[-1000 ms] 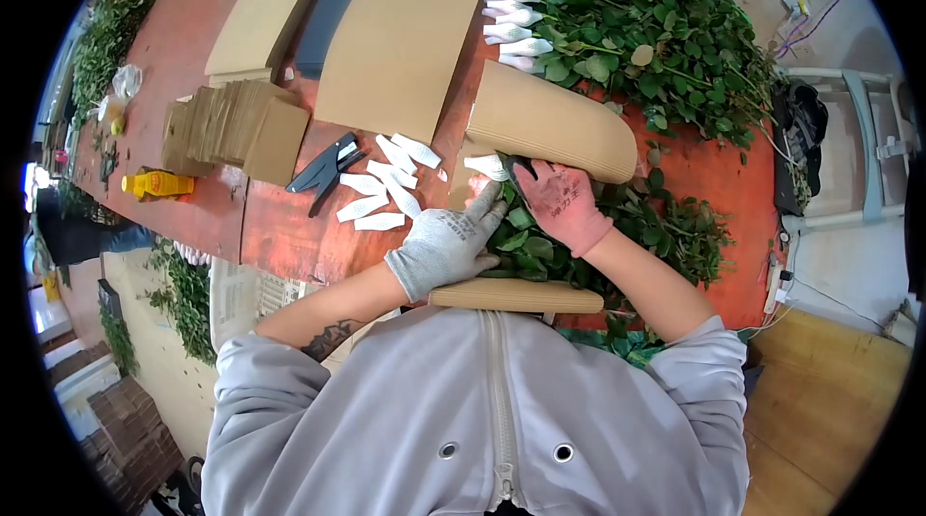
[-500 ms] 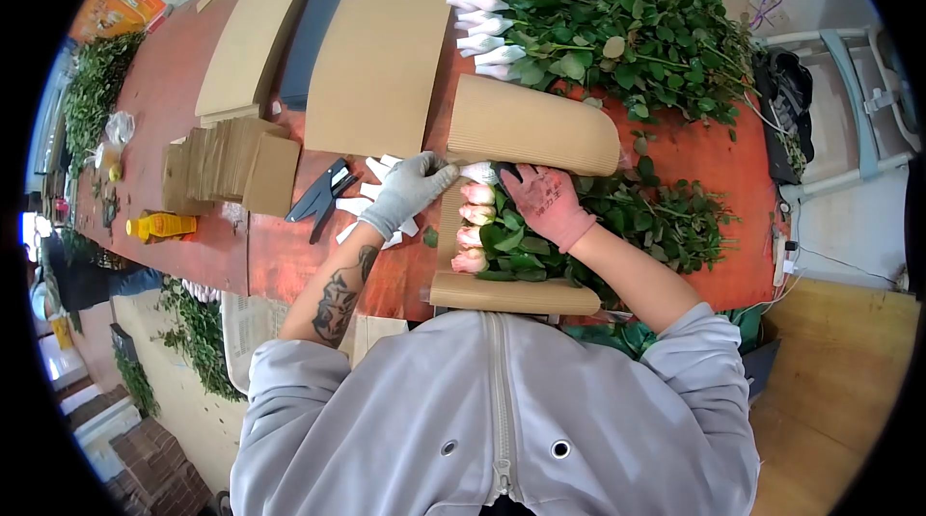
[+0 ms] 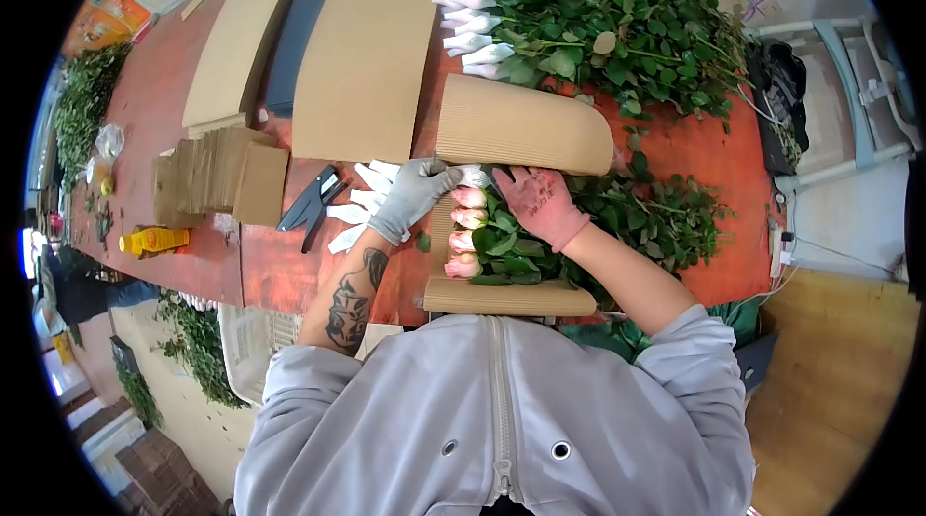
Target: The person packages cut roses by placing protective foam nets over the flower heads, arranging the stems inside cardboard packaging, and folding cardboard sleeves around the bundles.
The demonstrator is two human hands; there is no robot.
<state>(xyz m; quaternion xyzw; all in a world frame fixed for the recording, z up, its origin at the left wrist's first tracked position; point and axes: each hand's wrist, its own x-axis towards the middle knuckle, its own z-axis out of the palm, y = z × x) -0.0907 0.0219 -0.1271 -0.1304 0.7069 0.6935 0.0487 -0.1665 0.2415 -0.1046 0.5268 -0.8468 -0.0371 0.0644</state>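
Note:
A row of pink roses (image 3: 463, 241) lies on corrugated cardboard (image 3: 440, 227), heads to the left and leafy stems to the right. At its top is one rose in a white bud sleeve (image 3: 472, 176). My left hand (image 3: 410, 200), in a grey glove, is closed at the sleeve's left tip, thumb and fingers pinched together. Just right of that sleeve, my right hand (image 3: 542, 207), in a pink glove with dark fingertips, curls over the rose's neck and leaves; its grip is partly hidden. Loose white sleeves (image 3: 349, 214) lie beside my left wrist, near a black stapler (image 3: 311, 207).
A large pile of sleeved roses (image 3: 598, 24) covers the back right. A rolled corrugated sheet (image 3: 521, 125) lies above my hands. Flat cardboard sheets (image 3: 371, 43), a stack of small cardboard pieces (image 3: 217, 174) and a yellow bottle (image 3: 154, 241) are to the left.
The whole view has shifted slightly, with table items appearing a little further left. My hands stay at the same sleeved rose, and my left fingers remain at its tip.

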